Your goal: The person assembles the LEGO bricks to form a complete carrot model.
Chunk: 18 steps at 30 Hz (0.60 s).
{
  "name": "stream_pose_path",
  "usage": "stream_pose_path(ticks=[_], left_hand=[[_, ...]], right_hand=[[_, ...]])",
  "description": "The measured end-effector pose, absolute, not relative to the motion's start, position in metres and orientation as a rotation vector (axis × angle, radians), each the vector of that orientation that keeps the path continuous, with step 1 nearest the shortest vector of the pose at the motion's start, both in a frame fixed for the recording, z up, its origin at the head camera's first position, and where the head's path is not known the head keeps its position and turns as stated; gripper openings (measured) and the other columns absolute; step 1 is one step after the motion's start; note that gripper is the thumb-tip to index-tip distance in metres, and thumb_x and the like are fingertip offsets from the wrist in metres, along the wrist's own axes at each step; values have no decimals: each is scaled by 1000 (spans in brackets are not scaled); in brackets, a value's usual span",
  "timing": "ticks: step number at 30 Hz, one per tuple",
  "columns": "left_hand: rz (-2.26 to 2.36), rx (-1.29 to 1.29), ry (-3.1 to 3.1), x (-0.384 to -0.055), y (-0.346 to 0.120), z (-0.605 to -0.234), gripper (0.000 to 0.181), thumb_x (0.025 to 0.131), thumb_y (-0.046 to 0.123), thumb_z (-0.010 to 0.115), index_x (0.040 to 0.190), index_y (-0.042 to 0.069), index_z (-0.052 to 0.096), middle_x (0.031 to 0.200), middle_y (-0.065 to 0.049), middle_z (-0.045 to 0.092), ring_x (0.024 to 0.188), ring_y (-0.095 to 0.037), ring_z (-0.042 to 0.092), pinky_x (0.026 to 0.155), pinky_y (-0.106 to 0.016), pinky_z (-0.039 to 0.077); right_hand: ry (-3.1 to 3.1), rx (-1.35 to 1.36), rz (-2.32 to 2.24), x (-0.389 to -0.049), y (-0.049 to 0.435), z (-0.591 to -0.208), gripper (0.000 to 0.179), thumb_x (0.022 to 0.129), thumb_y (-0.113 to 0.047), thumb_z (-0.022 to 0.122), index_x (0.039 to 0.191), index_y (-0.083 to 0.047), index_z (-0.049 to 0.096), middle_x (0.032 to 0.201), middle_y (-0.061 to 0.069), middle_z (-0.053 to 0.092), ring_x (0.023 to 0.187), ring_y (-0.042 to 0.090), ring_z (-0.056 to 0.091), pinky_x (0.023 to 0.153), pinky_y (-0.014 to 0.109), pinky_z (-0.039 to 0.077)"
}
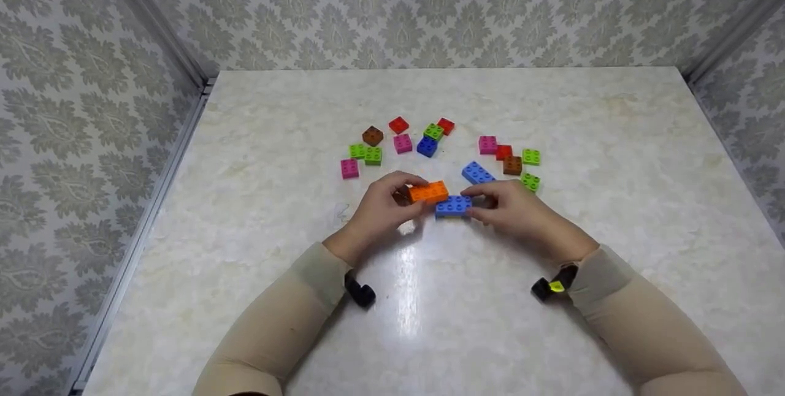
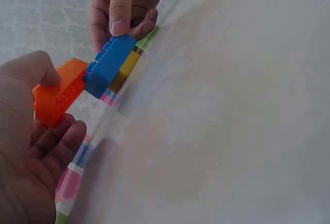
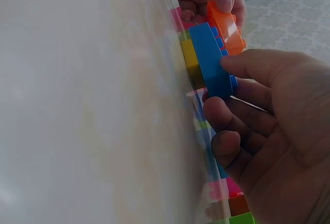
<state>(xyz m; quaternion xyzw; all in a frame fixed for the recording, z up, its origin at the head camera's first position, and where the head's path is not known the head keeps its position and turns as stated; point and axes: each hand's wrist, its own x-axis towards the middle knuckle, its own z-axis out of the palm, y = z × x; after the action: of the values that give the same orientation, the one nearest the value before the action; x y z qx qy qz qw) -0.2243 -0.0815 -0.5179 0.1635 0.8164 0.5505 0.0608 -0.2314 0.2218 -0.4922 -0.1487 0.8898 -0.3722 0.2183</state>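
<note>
My left hand point(image 1: 381, 203) pinches an orange toy building brick point(image 1: 429, 192) between thumb and fingers. Its near end overlaps the studs of a light blue brick point(image 1: 454, 205) and sits tilted against it in the left wrist view. My right hand point(image 1: 518, 209) grips that blue brick by its right end, thumb on the near side. Under the blue brick, both wrist views show a yellow brick point(image 3: 191, 62), which the head view hides. Just beyond my right fingertips lies another light blue brick point(image 1: 478, 173).
Behind the hands, small bricks are scattered over the pale marbled table point(image 1: 276, 138). On the left are pink point(image 1: 349, 168), green point(image 1: 373, 156) and brown point(image 1: 372, 135) ones. A dark blue brick point(image 1: 427, 146) is at centre. Red point(image 1: 503, 152) and brown point(image 1: 512, 165) bricks lie right.
</note>
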Motion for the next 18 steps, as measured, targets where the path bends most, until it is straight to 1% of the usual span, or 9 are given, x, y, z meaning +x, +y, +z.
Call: stream_pose_path(ticks=[3, 6, 18], left_hand=[[1649, 539, 2473, -224, -82, -518, 32, 100, 15, 84, 132, 18, 83, 126, -5, 77, 101, -20, 66, 94, -27, 57], [1656, 563, 2463, -224, -83, -518, 32, 100, 12, 83, 131, 18, 84, 126, -5, 78, 101, -19, 66, 94, -26, 58], [1667, 614, 2388, -223, -83, -518, 36, 101, 11, 83, 135, 19, 84, 133, -5, 77, 113, -20, 70, 103, -31, 61]], right_hand=[[2470, -418, -1026, -232, 222, -492, 43, 107, -35, 79, 149, -28, 75, 115, 5, 75, 97, 26, 65, 76, 27, 57], [2468, -420, -1025, -232, 221, -492, 43, 107, -34, 80, 149, -27, 75, 113, 5, 74, 96, 26, 65, 75, 26, 57], [2452, -397, -1020, -232, 221, -492, 43, 107, -35, 79, 150, -30, 74, 119, 4, 76, 100, 27, 65, 80, 30, 60]])
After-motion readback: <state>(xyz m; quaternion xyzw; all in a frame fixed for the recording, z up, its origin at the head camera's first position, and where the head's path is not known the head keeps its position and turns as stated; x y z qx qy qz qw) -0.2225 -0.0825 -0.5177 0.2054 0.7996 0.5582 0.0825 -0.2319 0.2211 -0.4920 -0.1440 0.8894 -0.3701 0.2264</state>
